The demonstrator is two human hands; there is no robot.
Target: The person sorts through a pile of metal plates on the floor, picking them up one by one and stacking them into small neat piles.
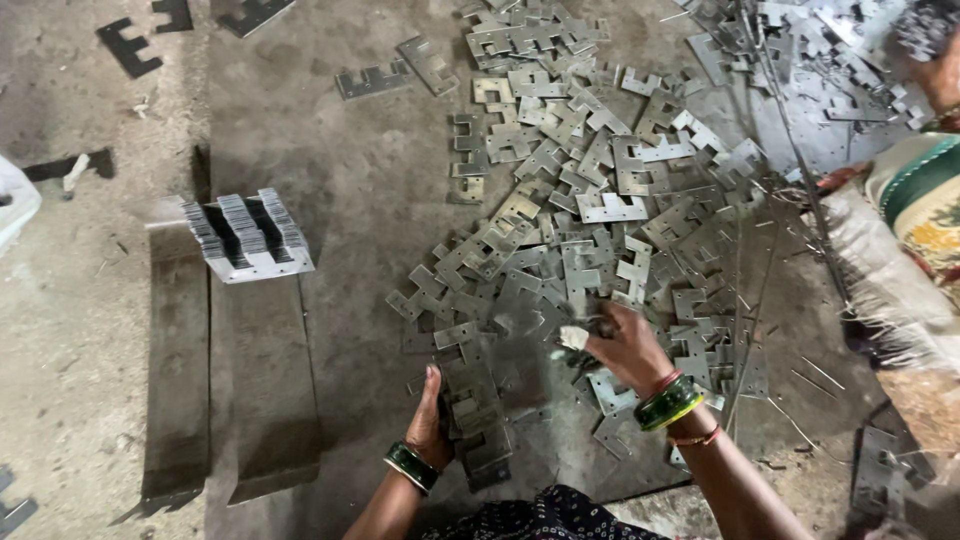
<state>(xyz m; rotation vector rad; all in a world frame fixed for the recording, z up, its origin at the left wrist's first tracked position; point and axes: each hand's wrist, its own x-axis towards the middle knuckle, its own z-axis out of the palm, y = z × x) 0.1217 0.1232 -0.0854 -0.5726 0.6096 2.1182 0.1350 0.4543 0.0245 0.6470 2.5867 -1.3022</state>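
Observation:
My left hand (430,420) grips a small stack of flat grey metal plates (475,410) held on edge against the floor. My right hand (622,345), with a bandaged fingertip, reaches into a wide loose pile of notched metal plates (580,210) and closes on one plate at the pile's near edge. Both wrists wear green bangles.
A neat stacked bundle of plates (248,238) rests on long metal strips (262,380) at the left. Thin metal rods (790,140) cross the pile at the upper right. Patterned fabric (920,210) lies at the right edge. Dark cut-out plates (128,45) lie at the top left.

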